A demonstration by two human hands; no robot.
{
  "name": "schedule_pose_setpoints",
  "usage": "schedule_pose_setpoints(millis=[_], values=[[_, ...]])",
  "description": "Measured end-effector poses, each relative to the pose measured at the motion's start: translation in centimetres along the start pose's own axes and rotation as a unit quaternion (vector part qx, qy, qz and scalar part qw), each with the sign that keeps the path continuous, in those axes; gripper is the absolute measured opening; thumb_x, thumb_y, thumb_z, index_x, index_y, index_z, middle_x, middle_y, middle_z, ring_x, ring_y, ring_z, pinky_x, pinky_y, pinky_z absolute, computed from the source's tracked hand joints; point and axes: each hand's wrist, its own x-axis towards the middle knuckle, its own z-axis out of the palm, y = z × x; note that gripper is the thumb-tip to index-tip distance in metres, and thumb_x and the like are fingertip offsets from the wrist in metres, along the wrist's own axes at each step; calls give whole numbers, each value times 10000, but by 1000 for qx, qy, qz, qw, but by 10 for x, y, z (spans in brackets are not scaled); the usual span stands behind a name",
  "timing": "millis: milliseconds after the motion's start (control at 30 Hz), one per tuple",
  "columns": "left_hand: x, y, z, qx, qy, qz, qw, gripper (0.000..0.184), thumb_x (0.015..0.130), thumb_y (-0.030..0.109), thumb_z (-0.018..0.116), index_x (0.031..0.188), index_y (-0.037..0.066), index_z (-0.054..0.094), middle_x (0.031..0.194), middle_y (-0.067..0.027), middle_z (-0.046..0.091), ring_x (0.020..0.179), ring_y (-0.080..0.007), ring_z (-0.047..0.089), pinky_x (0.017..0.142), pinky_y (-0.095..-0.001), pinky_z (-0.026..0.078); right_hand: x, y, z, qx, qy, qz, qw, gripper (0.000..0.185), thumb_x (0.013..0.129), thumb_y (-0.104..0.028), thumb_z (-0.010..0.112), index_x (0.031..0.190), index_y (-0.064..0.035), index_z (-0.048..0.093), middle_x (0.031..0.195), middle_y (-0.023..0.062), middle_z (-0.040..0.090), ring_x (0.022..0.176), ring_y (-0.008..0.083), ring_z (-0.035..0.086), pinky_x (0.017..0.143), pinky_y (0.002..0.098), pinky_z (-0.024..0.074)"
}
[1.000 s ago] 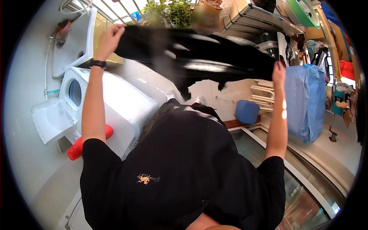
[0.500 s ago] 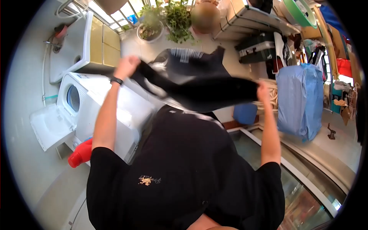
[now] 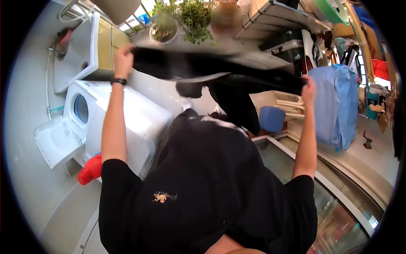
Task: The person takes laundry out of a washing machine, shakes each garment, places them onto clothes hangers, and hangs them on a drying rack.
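Note:
A black garment (image 3: 211, 63) is stretched out in the air between my two hands, blurred by motion; its exact kind I cannot make out. My left hand (image 3: 123, 61) is closed on its left end, close to the sink cabinet. On the opposite side, my right hand (image 3: 309, 89) grips the other end, in front of a blue-covered bundle (image 3: 332, 106). One dark part of the cloth dangles toward my body right of the middle. A wristband (image 3: 119, 81) circles my left wrist.
On the left stand a white front-loading washing machine (image 3: 122, 106) with its door open, a red bottle (image 3: 89, 170) and a sink (image 3: 74, 59). Potted plants (image 3: 196, 21) line the far side. A blue stool seat (image 3: 272, 119) and a glass panel (image 3: 334, 211) are at right.
Both hands have moved farther apart, pulling the garment wider and straighter. The cloth has swung up and away, so its white print no longer shows and the floor below is visible.

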Motion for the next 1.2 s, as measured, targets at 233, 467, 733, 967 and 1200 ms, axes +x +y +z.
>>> schedule_pose_setpoints(millis=[233, 467, 733, 967, 1200], values=[[-30, 119, 22, -376, -135, -301, 866, 257, 1022, 110, 515, 1214, 31, 666, 1027, -69, 735, 855, -189, 719, 742, -385, 631, 40, -10, -41, -41, 39, 140, 988, 268, 904, -64, 625, 1124, -146, 753, 711, 48, 625, 635, 122, 568, 625, 322, 471], [-29, 129, -30, -516, -76, -327, 788, 285, 1033, 186, 573, 1220, -13, 656, 1173, -138, 728, 1067, -260, 706, 977, -403, 572, 10, -12, -42, 199, -129, 219, 947, 164, 939, -86, 703, 1102, -74, 692, 764, -33, 634, 673, 39, 538, 579, 218, 391], [-61, 202, -26, -260, -229, -136, 928, 334, 945, 26, 622, 1275, 70, 646, 1084, -23, 687, 882, -108, 650, 783, -269, 538, 9, 28, -50, 146, -152, 260, 943, 208, 908, 5, 636, 1104, -60, 656, 880, 25, 695, 693, 97, 672, 586, 236, 524], [-8, 59, -60, 13, 33, -48, 998, 314, 871, -50, 499, 1048, 62, 734, 708, -15, 644, 502, -61, 499, 474, -248, 411, -3, -46, -37, 158, -146, 135, 967, 260, 881, 79, 584, 1094, -40, 672, 883, 60, 702, 697, 136, 698, 552, 273, 588], [-18, 44, -40, -43, 31, -124, 991, 306, 936, 25, 524, 1215, 43, 651, 866, -67, 722, 543, -102, 611, 506, -245, 490, -8, -92, -5, 299, -215, 211, 906, 255, 1001, -37, 596, 1227, 33, 691, 1029, 101, 742, 846, 183, 749, 744, 274, 606]])
